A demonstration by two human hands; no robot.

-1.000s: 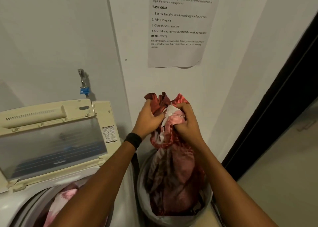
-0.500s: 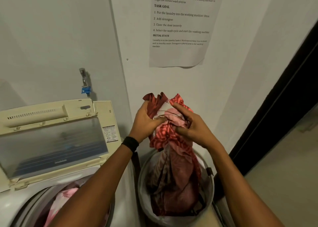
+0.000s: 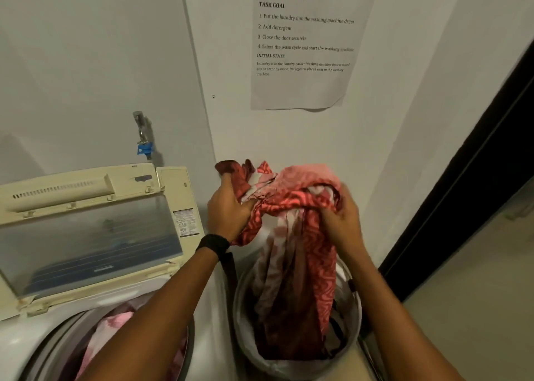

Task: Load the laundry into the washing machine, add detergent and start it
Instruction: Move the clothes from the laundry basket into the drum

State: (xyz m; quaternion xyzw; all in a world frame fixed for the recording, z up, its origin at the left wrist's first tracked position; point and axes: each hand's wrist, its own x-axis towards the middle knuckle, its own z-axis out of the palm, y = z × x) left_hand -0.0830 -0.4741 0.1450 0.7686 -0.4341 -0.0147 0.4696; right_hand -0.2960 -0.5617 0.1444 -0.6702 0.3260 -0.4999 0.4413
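Seen from above, a person's left hand (image 3: 228,213) and right hand (image 3: 342,221) each clutch a bunched handful of a red patterned cloth (image 3: 291,236), held up above a round laundry basket (image 3: 240,308); its lower folds hang down inside the basket. The basket stands just beside the right edge of a top-loading washing machine (image 3: 17,349), whose lid (image 3: 86,242) is raised against the wall. Pink laundry (image 3: 107,331) lies in the open drum. Right of the basket, a dark door frame (image 3: 476,163) borders bare floor (image 3: 476,279).
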